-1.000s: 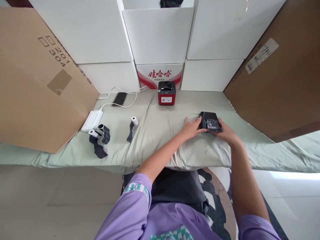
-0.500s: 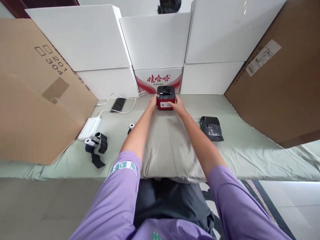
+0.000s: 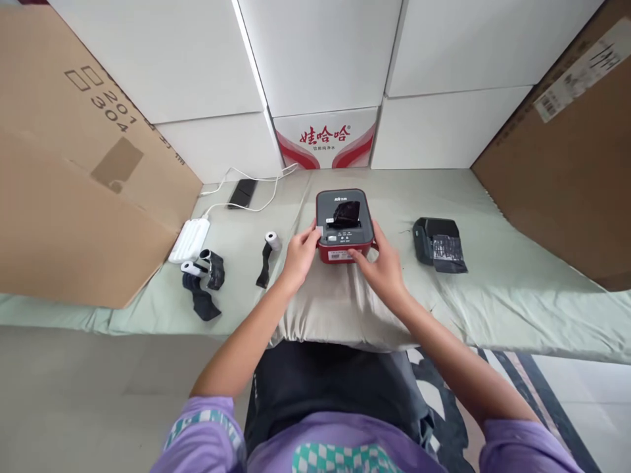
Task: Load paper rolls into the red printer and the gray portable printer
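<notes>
left hand [image 3: 299,257] gripping the near left side of the red-black printer [image 3: 345,238], right hand [image 3: 385,266] wrapped on its right side, thumb on the front label. printer is around mid-surface, slot up, dark strip poking out; can't tell if it's resting or slightly lifted. surface is pale green cloth [image 3: 497,289], wrinkled, draped over the front edge. right of printer: black device [image 3: 434,228] with a dark strip over its front. left: white paper roll [image 3: 273,240] with dark tail, further out two more rolls [image 3: 191,268] near a white block [image 3: 190,240], white cable [image 3: 241,209] plugged in, black phone [image 3: 243,194] beside the cable. behind: stacked white boxes [image 3: 325,59], red-printed box [image 3: 325,139] bottom centre. brown cardboard [image 3: 59,171] at both ends. floor [image 3: 123,394] plain left, dark-patterned right
</notes>
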Demonstrator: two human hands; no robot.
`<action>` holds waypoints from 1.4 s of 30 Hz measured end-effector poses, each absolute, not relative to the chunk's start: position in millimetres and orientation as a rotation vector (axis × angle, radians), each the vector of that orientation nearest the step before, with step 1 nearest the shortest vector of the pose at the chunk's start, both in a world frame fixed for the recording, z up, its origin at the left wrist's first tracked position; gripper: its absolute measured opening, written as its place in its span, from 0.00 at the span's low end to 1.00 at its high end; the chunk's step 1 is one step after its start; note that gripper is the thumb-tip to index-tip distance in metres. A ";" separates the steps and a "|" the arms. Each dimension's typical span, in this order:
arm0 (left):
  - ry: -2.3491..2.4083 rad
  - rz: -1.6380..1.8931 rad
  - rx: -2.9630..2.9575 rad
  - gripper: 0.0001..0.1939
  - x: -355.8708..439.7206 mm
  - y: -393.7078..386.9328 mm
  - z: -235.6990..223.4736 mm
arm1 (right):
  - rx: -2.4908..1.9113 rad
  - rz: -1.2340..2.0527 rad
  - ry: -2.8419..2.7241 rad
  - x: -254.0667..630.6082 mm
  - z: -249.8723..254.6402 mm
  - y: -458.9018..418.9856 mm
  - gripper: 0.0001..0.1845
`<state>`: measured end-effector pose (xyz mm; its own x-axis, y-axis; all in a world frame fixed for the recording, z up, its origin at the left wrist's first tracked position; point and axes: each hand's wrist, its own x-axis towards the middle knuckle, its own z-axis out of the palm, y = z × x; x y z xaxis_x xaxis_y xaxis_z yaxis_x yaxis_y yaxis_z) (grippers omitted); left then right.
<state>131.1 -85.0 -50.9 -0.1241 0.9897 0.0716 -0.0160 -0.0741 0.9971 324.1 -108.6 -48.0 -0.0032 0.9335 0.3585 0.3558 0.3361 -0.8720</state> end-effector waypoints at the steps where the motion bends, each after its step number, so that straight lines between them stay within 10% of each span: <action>1: 1.279 1.370 1.175 0.16 131.4 -101.9 -52.9 | -1.226 0.704 -1.574 324.7 -50.3 -122.9 0.41; 34: 1.365 1.441 1.440 0.14 116.0 -104.1 -51.6 | -1.059 1.041 -1.069 309.1 -88.3 -13.4 0.35; 42: 1.485 0.329 2.392 0.05 131.9 -37.5 9.3 | -1.065 1.062 -1.045 307.8 -88.0 -9.0 0.29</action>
<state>131.9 -37.5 9.3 0.4375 0.8986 0.0332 0.8286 -0.4172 0.3734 307.8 -9.0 -88.0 0.1678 0.9776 0.1270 -0.1428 0.1516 -0.9781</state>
